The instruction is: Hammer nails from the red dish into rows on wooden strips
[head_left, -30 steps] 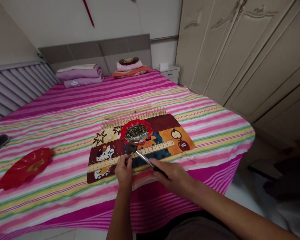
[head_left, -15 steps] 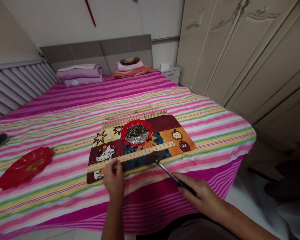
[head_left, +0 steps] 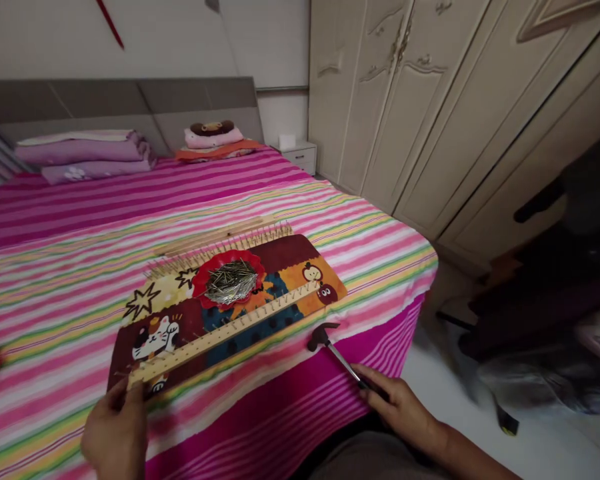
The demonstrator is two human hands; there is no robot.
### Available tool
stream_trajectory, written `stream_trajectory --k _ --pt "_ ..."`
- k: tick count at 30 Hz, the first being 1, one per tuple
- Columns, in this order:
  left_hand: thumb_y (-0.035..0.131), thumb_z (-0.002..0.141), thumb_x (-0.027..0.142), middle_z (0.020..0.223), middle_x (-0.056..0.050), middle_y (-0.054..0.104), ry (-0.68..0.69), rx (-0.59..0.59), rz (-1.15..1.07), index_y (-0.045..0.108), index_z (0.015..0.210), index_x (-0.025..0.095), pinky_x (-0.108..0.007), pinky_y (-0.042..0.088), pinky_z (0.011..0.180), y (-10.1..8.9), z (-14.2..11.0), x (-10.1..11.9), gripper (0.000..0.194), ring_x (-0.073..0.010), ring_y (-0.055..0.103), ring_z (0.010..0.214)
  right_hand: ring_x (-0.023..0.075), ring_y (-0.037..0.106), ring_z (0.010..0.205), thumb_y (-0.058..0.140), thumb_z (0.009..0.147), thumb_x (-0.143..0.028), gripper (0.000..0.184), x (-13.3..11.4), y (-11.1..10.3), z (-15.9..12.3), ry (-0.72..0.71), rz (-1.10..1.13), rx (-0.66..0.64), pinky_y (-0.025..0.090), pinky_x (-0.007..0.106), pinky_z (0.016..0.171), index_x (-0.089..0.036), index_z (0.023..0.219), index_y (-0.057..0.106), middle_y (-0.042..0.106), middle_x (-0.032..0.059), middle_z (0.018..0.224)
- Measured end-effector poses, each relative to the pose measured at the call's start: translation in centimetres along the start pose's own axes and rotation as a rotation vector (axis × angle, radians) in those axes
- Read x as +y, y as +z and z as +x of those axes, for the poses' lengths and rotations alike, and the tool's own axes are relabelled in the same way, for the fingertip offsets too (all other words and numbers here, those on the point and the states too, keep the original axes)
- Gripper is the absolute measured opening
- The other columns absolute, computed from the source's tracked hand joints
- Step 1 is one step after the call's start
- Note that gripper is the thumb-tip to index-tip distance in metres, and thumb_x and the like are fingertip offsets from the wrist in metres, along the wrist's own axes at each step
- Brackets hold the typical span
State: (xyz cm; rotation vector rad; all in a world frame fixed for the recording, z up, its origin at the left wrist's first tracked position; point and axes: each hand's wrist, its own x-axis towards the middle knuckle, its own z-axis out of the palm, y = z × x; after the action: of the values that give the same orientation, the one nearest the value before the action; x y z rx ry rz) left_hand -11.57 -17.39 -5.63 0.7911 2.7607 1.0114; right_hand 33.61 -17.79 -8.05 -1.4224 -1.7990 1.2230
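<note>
Strip (head_left: 220, 333) of pale wood runs from eight to two o'clock across the patterned mat (head_left: 285, 259); the left hand (head_left: 116, 427), nearer, pinches its eight-o'clock end, while the right hand (head_left: 403, 407), toward four o'clock, grasps the hammer (head_left: 344, 360).

On bed (head_left: 380, 247) before me: mat (head_left: 293, 250); on mat, bowl (head_left: 223, 257) of nails (head_left: 231, 280), behind long slat (head_left: 195, 349); hammer (head_left: 343, 360) in my right hand (head_left: 395, 403).
</note>
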Motion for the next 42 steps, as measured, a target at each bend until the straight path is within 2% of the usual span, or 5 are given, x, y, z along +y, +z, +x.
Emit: stream_trajectory --k 13,19,28,36,42 --pt "0.043 0.078 0.043 0.101 -0.012 0.066 0.086 -0.142 0.124 0.063 0.107 0.021 -0.047 0.038 0.08 3.4 -6.9 5.7 0.041 -0.032 0.056 0.095 0.0246 0.061 0.108 0.054 0.081 -0.037 0.045 1.6 -0.1 0.9 0.001 -0.024 -0.019 0.046 0.034 0.097 -0.021 0.122 0.06 0.066 0.0069 0.118" --pt "0.039 0.081 0.036 0.101 -0.014 0.064 0.276 0.145 0.126 0.063 0.104 0.016 -0.045 0.037 0.085 1.6 -6.2 8.5 0.039 -0.031 0.052 0.1 0.0246 0.062 0.105 0.054 0.079 -0.038 0.046 2.8 -0.2 1.5 0.02 0.004 -0.019 0.046 0.033 0.095 -0.018 0.12 0.061 0.067 0.0084 0.116" --pt "0.047 0.076 0.028 0.1 -0.009 0.068 0.495 -0.326 0.455 0.068 0.091 0.022 -0.043 0.034 0.08 6.2 -2.5 18.7 0.027 -0.0297 0.057 0.097 0.0069 0.038 0.035 0.051 0.076 -0.044 0.06 2.6 0.8 1.8 0.253 0.197 -0.019 0.034 0.018 0.035 -0.014 0.127 0.053 0.041 -0.0077 0.049" --pt "0.05 0.072 0.032 0.075 -0.006 0.069 0.433 -0.4 0.41 0.066 0.069 0.023 -0.04 0.035 0.077 7.2 -0.3 18.3 0.018 -0.0262 0.061 0.082 0.0073 0.039 0.037 0.05 0.075 -0.043 0.063 2.6 0.6 2.1 0.285 0.229 -0.042 0.034 0.02 0.037 -0.012 0.13 0.049 0.039 -0.0086 0.05" --pt "0.061 0.061 0.041 0.065 -0.001 0.063 0.272 -0.473 -0.282 0.065 0.072 0.019 -0.028 0.039 0.063 4.9 -0.5 16.4 0.026 -0.016 0.054 0.063 0.0069 0.039 0.036 0.05 0.073 -0.043 0.064 2.6 0.7 2.2 0.296 0.246 -0.031 0.032 0.019 0.036 -0.011 0.129 0.049 0.04 -0.0089 0.05"
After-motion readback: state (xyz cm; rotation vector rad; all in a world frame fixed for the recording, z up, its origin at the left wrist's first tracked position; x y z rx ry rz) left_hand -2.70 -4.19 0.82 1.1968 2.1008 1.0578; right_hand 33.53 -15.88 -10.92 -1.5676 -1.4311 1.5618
